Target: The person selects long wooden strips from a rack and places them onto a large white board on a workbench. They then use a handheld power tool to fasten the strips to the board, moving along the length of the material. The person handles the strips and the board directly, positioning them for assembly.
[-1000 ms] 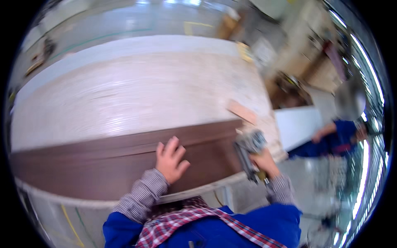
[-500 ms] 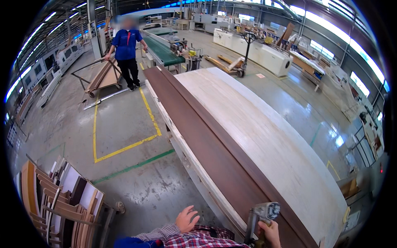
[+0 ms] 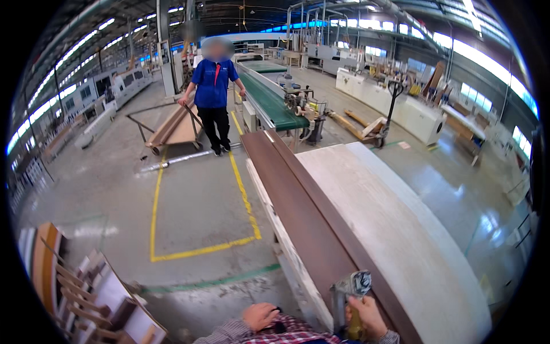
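Observation:
My right hand is at the bottom edge, shut on the yellow grip of a grey power tool. The tool's head stands over the near end of a long dark brown board. That board lies along the left edge of a big pale panel and runs away from me. My left hand rests low against my plaid shirt, off the board, with its fingers curled in. Nothing shows in it, and how tightly it is closed is unclear.
A person in a blue top stands ahead, holding a cart of boards. A green conveyor runs behind the brown board. Yellow floor lines mark the concrete on the left. Stacked wooden pieces sit at the lower left, a pallet jack at the right.
The view has swung from straight down onto the board to looking along its length. My left hand has come off the board and drawn back to my body. My right hand still holds the tool.

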A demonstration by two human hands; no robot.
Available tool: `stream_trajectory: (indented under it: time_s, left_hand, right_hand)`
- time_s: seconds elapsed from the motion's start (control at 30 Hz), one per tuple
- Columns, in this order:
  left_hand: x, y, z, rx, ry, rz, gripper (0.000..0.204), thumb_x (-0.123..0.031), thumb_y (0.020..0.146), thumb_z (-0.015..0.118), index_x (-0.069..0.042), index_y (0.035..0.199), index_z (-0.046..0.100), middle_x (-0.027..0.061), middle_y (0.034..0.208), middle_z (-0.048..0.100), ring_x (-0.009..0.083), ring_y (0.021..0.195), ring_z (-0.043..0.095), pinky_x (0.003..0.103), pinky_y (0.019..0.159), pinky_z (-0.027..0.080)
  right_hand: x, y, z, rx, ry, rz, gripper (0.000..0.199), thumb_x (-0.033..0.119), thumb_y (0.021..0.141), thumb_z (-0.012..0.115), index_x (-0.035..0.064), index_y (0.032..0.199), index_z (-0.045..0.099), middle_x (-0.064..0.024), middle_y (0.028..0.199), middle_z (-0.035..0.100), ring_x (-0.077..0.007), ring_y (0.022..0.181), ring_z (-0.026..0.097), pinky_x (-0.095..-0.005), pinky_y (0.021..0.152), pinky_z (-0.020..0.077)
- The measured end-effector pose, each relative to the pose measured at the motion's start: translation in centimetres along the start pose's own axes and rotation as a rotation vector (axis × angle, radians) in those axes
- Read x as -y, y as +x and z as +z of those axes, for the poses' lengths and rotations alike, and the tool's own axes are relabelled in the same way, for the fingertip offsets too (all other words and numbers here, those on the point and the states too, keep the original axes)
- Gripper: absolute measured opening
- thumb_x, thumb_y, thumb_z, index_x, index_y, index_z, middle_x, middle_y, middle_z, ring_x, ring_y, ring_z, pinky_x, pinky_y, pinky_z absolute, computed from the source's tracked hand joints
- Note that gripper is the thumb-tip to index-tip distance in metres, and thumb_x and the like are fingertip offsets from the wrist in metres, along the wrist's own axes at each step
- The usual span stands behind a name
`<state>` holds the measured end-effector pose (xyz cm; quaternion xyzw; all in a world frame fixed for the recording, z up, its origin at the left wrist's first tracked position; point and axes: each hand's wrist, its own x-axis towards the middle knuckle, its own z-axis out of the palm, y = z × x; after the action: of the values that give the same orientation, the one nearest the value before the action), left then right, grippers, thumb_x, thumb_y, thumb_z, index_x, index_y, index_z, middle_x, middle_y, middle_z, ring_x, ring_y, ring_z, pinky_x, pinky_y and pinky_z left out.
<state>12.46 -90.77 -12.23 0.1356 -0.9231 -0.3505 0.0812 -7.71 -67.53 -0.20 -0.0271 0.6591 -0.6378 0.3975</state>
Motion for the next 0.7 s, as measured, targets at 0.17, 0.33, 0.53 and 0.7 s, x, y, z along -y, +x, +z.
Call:
stream_trajectory:
  time_s: [0.17, 0.33, 0.53, 0.7]
  left_hand:
    - [5.7, 7.9, -7.9, -0.101, -0.035, -0.064, 0.031, -0.029, 0.083, 0.054, -0.002, 0.097, 0.059, 0.0163, 0.099, 0.060, 0.0309, 0.092, 0.057, 0.039, 0.079, 0.045]
    - [12.2, 20.7, -11.4, -0.196, -0.067, -0.076, 0.041, -0.029, 0.084, 0.053, 0.002, 0.111, 0.052, 0.0222, 0.112, 0.053, 0.0363, 0.103, 0.050, 0.040, 0.089, 0.040]
    - [22.0, 46.3, -16.6, -0.124, 0.112, 0.258, 0.050, -0.028, 0.087, 0.048, 0.005, 0.124, 0.037, 0.0213, 0.133, 0.032, 0.0337, 0.124, 0.032, 0.042, 0.102, 0.026]
    - [29.2, 63.0, -14.3, -0.026, 0.208, 0.286, 0.059, -0.038, 0.088, 0.042, 0.005, 0.128, 0.032, 0.0179, 0.140, 0.021, 0.0294, 0.131, 0.020, 0.041, 0.106, 0.016]
  right_hand:
    - [7.8, 12.9, 7.9, 0.134, -0.169, -0.057, 0.023, 0.019, 0.084, 0.058, 0.0047, 0.068, 0.050, -0.0013, 0.053, 0.050, -0.0084, 0.045, 0.047, -0.0227, 0.042, 0.0359]
    - [15.4, 25.1, 13.6, 0.173, -0.295, -0.229, 0.021, 0.019, 0.083, 0.059, 0.0035, 0.070, 0.052, 0.0003, 0.052, 0.049, -0.0071, 0.045, 0.045, -0.0228, 0.043, 0.0354]
    - [22.1, 38.9, 20.7, 0.076, -0.394, -0.268, 0.019, 0.017, 0.080, 0.062, 0.0017, 0.074, 0.053, 0.0003, 0.052, 0.049, -0.0066, 0.045, 0.045, -0.0225, 0.043, 0.0359]
    - [27.7, 50.8, 25.6, -0.109, -0.593, -0.191, 0.022, 0.020, 0.078, 0.064, -0.0004, 0.072, 0.056, -0.0040, 0.053, 0.053, -0.0097, 0.044, 0.049, -0.0256, 0.042, 0.0374]
